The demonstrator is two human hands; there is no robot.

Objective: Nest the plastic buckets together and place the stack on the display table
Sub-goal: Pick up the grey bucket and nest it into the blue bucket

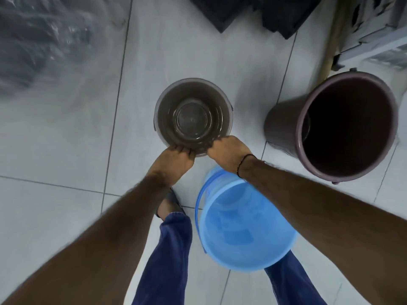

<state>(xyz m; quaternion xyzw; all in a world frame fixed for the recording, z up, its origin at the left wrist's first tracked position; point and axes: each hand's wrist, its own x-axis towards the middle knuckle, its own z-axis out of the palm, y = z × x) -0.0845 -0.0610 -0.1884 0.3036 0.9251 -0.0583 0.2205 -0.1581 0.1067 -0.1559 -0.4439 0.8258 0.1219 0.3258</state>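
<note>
Far left: a heap of clear plastic wrapping [37, 38] on the tiled floor [66, 150], well clear of the work. Centre: the translucent brown bucket [193, 116] standing upright on the floor, held at its near rim by both hands. Left hand [175, 160] with fingers [181, 149] curled over the rim's near-left edge; right hand [228, 150] closed on the rim just beside it, wrist banded with a dark cord. Best lifted straight up, kept level, rim gripped firmly from both sides rather than from one edge, to avoid tipping. Near right: the blue bucket [244, 225], open mouth up, handle down at its left side, close against the legs and under the right forearm, likely the nearest nesting partner; relative fit unclear. Far right: the maroon bucket [343, 126], larger, upright, well apart. Behind it, a wooden pole [334, 34] and grey crates [378, 29]. Dark mats [253, 12] at far centre. No display desk in sight.
</note>
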